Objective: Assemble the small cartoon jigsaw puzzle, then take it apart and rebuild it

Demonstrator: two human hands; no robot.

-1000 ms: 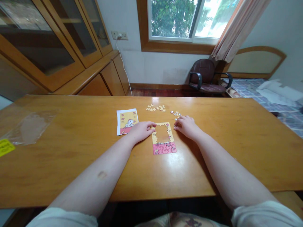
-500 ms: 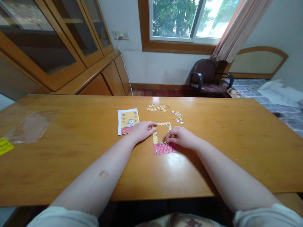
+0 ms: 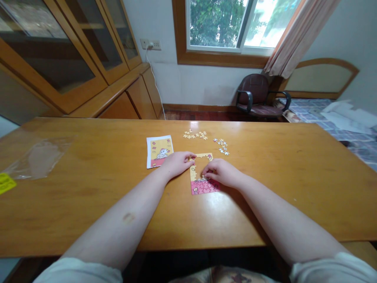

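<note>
A partly assembled jigsaw puzzle (image 3: 205, 187) lies flat on the table, with a pink lower part, a yellow border and a gap in its middle. My left hand (image 3: 178, 163) rests at its upper left edge, fingertips touching the border, thumb and forefinger apart. My right hand (image 3: 222, 172) reaches over the right side. Its thumb and forefinger pinch a small pale puzzle piece (image 3: 203, 177) at the lower part of the gap, just above the pink section. The fingers partly cover this piece and the right border.
Loose yellow pieces (image 3: 195, 135) and whitish pieces (image 3: 222, 147) lie beyond the puzzle. A picture sheet (image 3: 160, 145) is left of it, partly under my left forearm. A clear plastic bag (image 3: 41, 159) lies far left on the wooden table (image 3: 112, 157).
My right hand has shifted slightly left with the pinched piece, along the lower edge of the gap. The puzzle's lower edge sits slightly nearer me. My left hand stays in place.
</note>
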